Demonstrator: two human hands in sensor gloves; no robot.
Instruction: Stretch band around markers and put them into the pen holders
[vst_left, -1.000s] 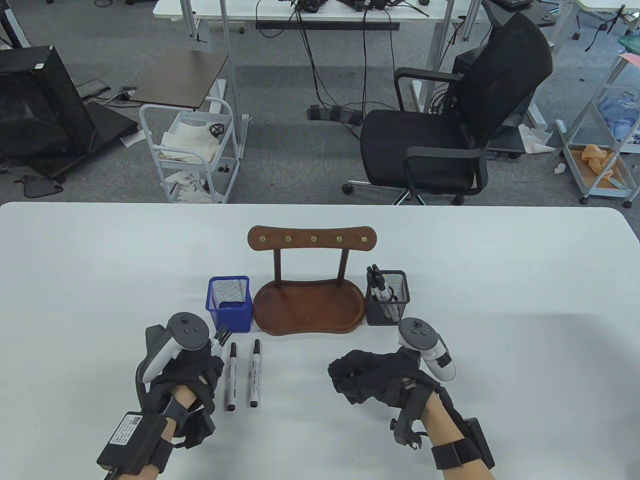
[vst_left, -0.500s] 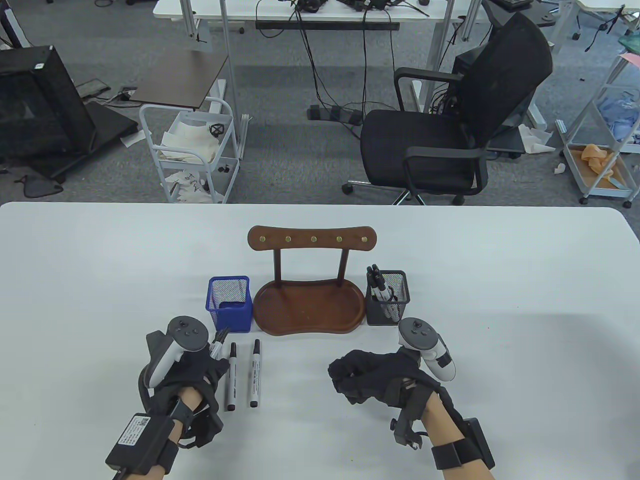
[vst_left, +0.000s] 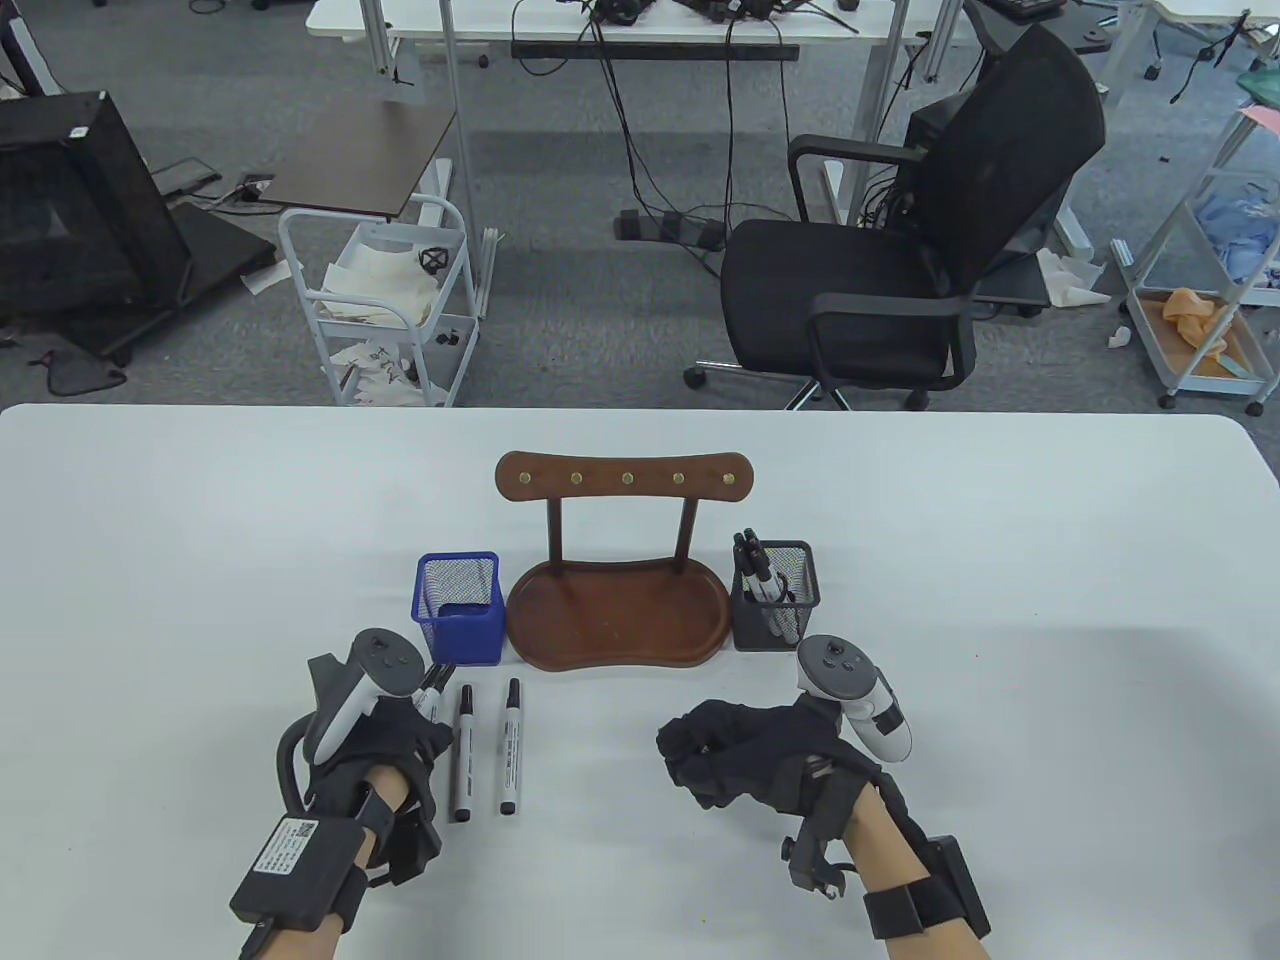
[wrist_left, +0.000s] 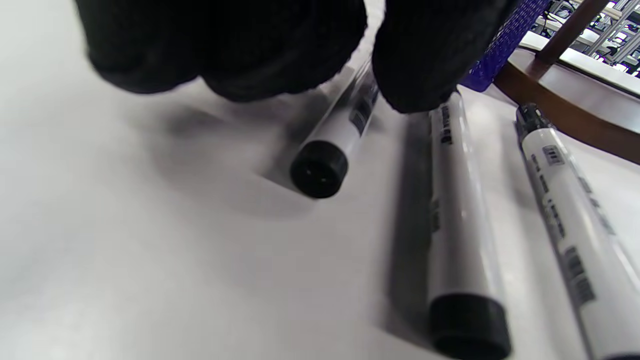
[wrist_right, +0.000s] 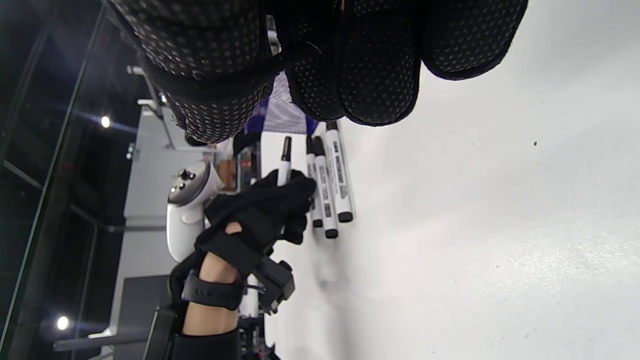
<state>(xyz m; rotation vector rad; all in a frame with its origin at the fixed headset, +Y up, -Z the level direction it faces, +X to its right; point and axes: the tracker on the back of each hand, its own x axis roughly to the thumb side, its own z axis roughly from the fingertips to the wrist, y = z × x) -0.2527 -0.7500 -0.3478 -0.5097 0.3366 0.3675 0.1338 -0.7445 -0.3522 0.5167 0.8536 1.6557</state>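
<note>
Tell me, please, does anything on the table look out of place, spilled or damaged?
Nothing stands out. Two markers lie neatly side by side, the left hand holds more, and both the blue holder and the black holder stand upright.

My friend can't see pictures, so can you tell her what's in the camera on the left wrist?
Black gloved fingers of the left hand hang over a white marker, right at its upper end. Two more white markers lie side by side on the white table, with a blue mesh holder and a brown wooden tray behind them.
</note>
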